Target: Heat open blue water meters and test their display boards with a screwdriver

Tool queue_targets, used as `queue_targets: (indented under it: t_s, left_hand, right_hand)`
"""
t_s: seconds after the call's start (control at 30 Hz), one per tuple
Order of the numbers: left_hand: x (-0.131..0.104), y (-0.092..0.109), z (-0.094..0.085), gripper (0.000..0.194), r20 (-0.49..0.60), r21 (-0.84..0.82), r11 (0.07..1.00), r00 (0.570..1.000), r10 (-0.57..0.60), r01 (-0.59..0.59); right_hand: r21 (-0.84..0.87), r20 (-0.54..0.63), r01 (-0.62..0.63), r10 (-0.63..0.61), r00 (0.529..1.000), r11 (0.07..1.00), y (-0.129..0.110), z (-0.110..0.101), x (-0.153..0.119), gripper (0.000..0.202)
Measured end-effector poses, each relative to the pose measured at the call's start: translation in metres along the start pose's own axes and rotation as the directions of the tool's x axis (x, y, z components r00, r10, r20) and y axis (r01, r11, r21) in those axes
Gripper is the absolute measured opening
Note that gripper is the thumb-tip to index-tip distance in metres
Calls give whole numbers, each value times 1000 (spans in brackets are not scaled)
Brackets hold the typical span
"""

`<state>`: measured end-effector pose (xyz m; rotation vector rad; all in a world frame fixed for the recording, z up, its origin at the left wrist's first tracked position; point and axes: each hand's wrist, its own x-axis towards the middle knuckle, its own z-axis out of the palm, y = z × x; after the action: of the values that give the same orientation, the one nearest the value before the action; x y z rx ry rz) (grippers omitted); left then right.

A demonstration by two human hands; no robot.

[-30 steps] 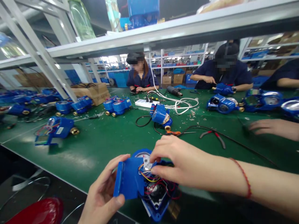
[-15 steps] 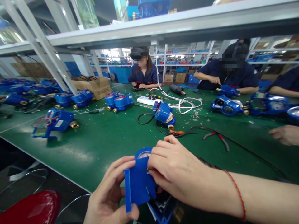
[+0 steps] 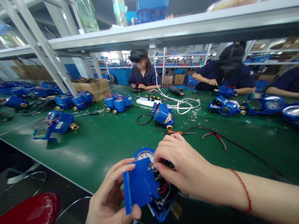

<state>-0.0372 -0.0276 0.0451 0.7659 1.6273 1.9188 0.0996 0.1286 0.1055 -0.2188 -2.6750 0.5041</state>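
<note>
My left hand (image 3: 108, 197) grips a flat blue plastic cover (image 3: 142, 182) along its left edge, thumb below and fingers above. The cover is tilted up over an opened blue water meter (image 3: 162, 214), whose round dial (image 3: 146, 154) shows behind it. Red and black wires (image 3: 165, 187) lie inside the meter's housing. At the cover's upper right corner, my right hand (image 3: 178, 158) pinches thin wires (image 3: 152, 165) between thumb and fingers; the fingertips partly hide them. A red string bracelet circles my right wrist.
Beyond my hands lie another blue meter (image 3: 163, 114), pliers (image 3: 216, 137), a black cable (image 3: 243, 149), a power strip (image 3: 147, 102) and a heat gun (image 3: 176, 91). More meters stand left (image 3: 53, 124) and right (image 3: 225, 106). A shelf (image 3: 144, 34) crosses overhead. Co-workers sit opposite.
My right hand has shifted slightly right, uncovering the thin wires and more of the dial and the meter's inside. A co-worker's hand at the right edge has left the view.
</note>
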Motion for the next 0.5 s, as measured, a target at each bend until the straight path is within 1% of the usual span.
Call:
queue_targets:
  t_s: [0.13,0.33,0.5]
  left_hand:
    - [0,-2,-2,60,3,11,999,999,32,-32]
    - [1,-4,-6,61,27,47,997,998,63,-64]
    - [0,-2,-2,61,2,41,997,998,63,-63]
  right_hand:
    - [-2,-13,-34,34,999,999,1,-1,0,13]
    - [31,21,-121,121,992,992,4,-5,1,15]
    - [83,80,-130,123,989,988,7,-6,0,12]
